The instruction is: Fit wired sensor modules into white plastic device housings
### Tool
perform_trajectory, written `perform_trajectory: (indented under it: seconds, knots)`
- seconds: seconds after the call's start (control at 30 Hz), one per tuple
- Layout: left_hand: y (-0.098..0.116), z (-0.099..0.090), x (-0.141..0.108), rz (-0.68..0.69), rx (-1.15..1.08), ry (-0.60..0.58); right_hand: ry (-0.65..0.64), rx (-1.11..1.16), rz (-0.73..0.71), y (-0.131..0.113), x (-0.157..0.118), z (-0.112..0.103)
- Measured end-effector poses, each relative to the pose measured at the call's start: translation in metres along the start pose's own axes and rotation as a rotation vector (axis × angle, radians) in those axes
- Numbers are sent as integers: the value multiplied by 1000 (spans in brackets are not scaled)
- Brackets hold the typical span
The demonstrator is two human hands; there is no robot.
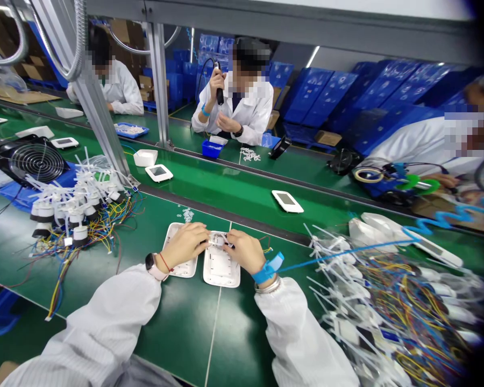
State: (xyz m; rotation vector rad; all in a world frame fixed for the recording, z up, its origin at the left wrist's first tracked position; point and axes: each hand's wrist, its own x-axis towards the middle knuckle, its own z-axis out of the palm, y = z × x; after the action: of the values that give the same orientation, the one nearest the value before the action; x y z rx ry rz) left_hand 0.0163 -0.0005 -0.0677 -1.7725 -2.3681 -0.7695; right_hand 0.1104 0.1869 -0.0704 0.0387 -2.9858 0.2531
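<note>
My left hand [184,246] lies over a white plastic housing [180,266], its fingertips reaching right to a small white plastic part [218,240]. My right hand [245,250] pinches that same part from the other side, above a second white housing [221,271]. The two housings lie side by side on the green bench mat [193,328], their hollow sides up. Fingers hide much of the small part, and its exact shape is hard to tell.
Bundles of white components with colored wires [76,215] lie to my left, and a larger bundle [387,301] lies to my right. A blue wrist strap [269,267] trails a blue cord rightward. Co-workers [234,94] sit beyond a dark conveyor rail [226,212].
</note>
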Motion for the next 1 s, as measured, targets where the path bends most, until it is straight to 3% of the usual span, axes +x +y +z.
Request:
perform_trajectory:
  seconds: [0.1, 0.27, 0.37, 0.47, 0.67, 1.0]
  knots:
    - [0, 0, 0, -3, 8, 2, 44, 142, -34, 10, -4, -10]
    - [-1, 0, 0, 0, 12, 9, 287, 186, -73, 8, -9, -21]
    - [0, 0, 0, 4, 16, 12, 197, 162, -239, -9, -5, -8]
    - [-2, -1, -1, 6, 27, 0, 150, 144, -296, -19, -2, 9]
    - [-10, -1, -3, 43, 27, -40, 171, 256, -403, -7, -3, 15]
    - [-12, 3, -4, 28, -28, -25, 95, 149, -403, -8, -3, 16]
